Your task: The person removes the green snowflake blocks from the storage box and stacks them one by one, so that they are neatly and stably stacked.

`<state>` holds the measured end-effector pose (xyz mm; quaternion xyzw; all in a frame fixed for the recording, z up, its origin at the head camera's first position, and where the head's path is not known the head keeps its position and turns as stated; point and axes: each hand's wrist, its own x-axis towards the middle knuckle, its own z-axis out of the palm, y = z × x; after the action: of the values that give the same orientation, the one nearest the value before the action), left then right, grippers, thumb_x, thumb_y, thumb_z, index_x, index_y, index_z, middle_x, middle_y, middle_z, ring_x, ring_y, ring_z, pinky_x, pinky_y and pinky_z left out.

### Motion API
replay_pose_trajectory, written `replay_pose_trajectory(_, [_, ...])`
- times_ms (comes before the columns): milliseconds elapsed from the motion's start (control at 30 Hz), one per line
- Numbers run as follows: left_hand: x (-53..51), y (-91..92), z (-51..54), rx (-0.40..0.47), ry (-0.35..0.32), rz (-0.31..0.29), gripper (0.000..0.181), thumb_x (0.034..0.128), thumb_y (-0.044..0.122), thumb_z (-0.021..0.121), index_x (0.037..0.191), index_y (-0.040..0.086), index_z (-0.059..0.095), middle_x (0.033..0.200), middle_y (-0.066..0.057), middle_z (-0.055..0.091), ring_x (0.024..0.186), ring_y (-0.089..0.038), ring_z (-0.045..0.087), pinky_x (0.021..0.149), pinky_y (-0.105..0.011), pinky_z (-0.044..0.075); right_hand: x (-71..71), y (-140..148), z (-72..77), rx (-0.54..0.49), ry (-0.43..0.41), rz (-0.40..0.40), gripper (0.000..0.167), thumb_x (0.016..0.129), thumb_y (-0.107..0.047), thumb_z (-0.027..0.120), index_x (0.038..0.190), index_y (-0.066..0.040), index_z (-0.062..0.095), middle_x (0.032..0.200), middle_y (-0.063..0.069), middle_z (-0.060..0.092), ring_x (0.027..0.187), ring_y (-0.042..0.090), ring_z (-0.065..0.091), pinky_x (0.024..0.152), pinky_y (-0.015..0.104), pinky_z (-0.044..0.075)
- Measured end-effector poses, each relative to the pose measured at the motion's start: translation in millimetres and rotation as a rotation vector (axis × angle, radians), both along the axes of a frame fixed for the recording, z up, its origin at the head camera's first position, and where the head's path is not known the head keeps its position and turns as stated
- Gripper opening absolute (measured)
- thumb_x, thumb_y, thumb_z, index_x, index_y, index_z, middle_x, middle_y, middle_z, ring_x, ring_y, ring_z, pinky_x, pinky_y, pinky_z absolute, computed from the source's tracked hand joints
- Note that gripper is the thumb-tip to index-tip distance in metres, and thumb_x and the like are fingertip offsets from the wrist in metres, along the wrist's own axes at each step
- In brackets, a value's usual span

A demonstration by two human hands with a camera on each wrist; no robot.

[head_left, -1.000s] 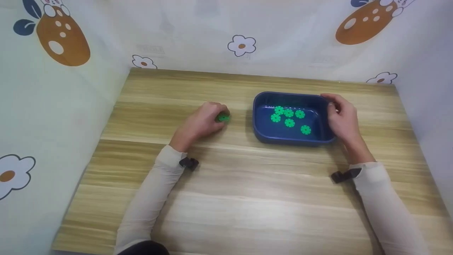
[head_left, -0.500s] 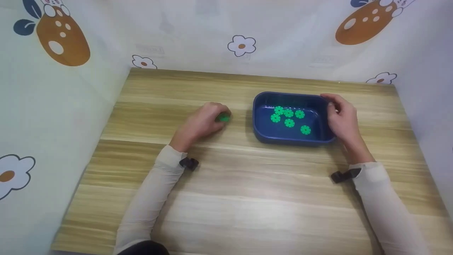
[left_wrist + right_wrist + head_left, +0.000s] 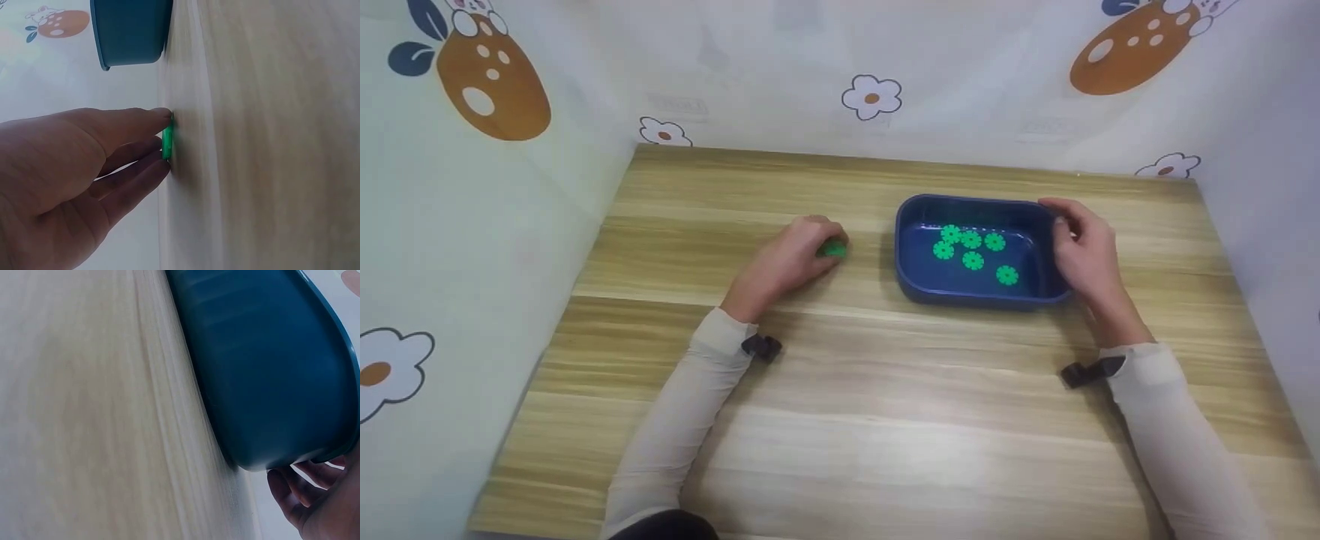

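Note:
On the left of the blue bin [image 3: 982, 298], my left hand [image 3: 780, 262] is low at the tabletop, holding a green notched toy disc [image 3: 833, 249] between thumb and fingertips. The left wrist view shows that green disc [image 3: 167, 142] edge-on at the wood, thumb at one edge and fingers at the other. My right hand [image 3: 1089, 251] grips the bin's right end, thumb over the rim. In the right wrist view its fingers [image 3: 287, 492] lie against the bin's outer wall. Several similar green discs [image 3: 973, 260] lie flat on the bin's floor, two of them touching or overlapping.
The wood-grain table [image 3: 885, 420] meets a back wall [image 3: 780, 82] and side walls covered with printed flowers and rabbits. A black wrist camera [image 3: 762, 346] sits on the left sleeve, another black wrist camera [image 3: 1091, 373] on the right.

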<state>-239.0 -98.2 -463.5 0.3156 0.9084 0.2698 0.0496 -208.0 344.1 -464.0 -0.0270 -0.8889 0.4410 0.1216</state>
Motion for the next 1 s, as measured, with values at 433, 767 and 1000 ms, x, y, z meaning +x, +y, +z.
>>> replay_pose_trajectory(433, [0.6,1.7,-1.4,0.004,0.017,-0.004,0.021,0.0993,0.01,0.077,0.119,0.002,0.077,0.116,-0.016,0.076,0.111,-0.031,0.072,0.1,-0.044,0.061,1.7,-0.5,1.1,0.001,0.014,0.008,0.039,0.11,-0.011,0.046,0.138,-0.011,0.073,0.14,0.013,0.073,0.102,0.009,0.061,0.087,0.016,0.045])
replay_pose_trajectory(767, [0.7,2.3,-1.0,0.012,0.025,-0.003,0.025,0.0974,0.01,0.078,0.12,0.001,0.076,0.116,-0.017,0.076,0.11,-0.031,0.072,0.099,-0.044,0.061,1.3,-1.7,3.2,-0.009,-0.008,0.005,0.039,0.11,-0.012,0.046,0.139,-0.012,0.073,0.141,0.012,0.072,0.107,0.01,0.062,0.09,0.017,0.046])
replay_pose_trajectory(1000, [5.1,7.4,6.0,0.039,0.046,0.032,0.042,0.0989,0.016,0.077,0.137,0.003,0.068,0.135,-0.017,0.071,0.13,-0.033,0.064,0.113,-0.045,0.054,1.4,-0.9,3.0,-0.009,-0.01,0.006,0.04,0.11,-0.011,0.045,0.139,-0.011,0.072,0.14,0.013,0.072,0.103,0.012,0.06,0.087,0.018,0.045])
